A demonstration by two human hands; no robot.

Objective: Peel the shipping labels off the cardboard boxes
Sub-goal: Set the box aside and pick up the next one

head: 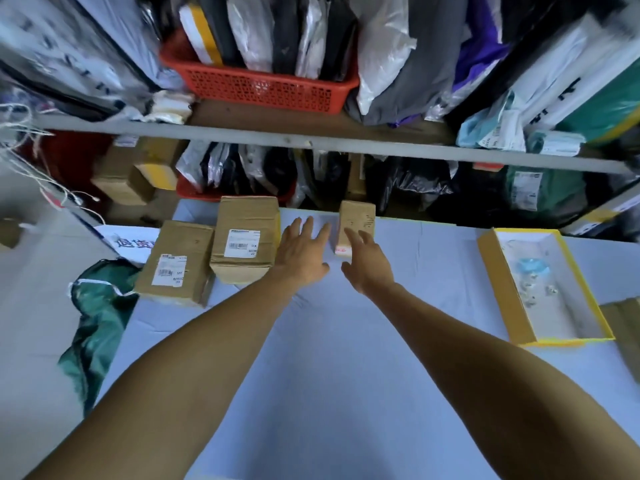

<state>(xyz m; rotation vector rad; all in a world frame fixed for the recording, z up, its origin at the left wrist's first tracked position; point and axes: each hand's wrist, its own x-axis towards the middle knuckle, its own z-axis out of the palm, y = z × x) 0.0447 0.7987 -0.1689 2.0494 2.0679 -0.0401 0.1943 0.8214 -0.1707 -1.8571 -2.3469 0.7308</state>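
Observation:
Three cardboard boxes stand on the pale table (329,358). The left box (173,263) carries a white shipping label (169,270). A taller middle box (246,237) bears its own white label (241,243). At the far edge sits a small narrow box (358,220) with a bare brown top and a red mark on its near end. My left hand (303,252) stretches out flat between the middle box and the small box, fingers straight, holding nothing. Fingers spread, my right hand (365,261) hovers at the small box's near end; whether it touches the box I cannot tell.
A shallow yellow-edged open box (540,285) with scraps inside lies at the right. A green bag (97,327) hangs off the table's left side. Behind the table, shelves hold a red basket (263,86), parcels and plastic mailers.

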